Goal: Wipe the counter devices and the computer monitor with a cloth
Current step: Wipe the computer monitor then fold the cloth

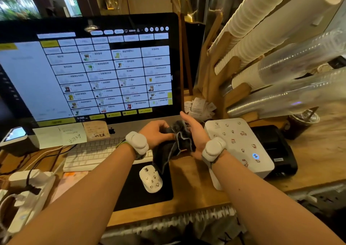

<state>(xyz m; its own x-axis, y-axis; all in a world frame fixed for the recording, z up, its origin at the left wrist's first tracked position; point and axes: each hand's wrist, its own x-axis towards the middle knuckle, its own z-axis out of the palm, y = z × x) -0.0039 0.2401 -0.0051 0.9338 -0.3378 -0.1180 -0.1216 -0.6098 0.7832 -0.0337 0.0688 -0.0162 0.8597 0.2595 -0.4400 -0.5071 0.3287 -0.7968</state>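
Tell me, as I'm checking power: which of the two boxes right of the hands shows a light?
The white box with cartoon stickers, next to the right hand: a blue ring glows on its top. The black box beyond it shows none.

Pretty clearly the order counter of a drink shop or cafe. The monitor (89, 70) shows a till screen full of drink tiles with little cup photos. Long stacks of paper cups (262, 25) and clear plastic cups (299, 57) lie in a wooden rack (211, 72) beside it, plus a black receipt printer (275, 147), a heap of receipts (199, 107) and an iced drink (301, 123) on the wooden counter (318, 141).
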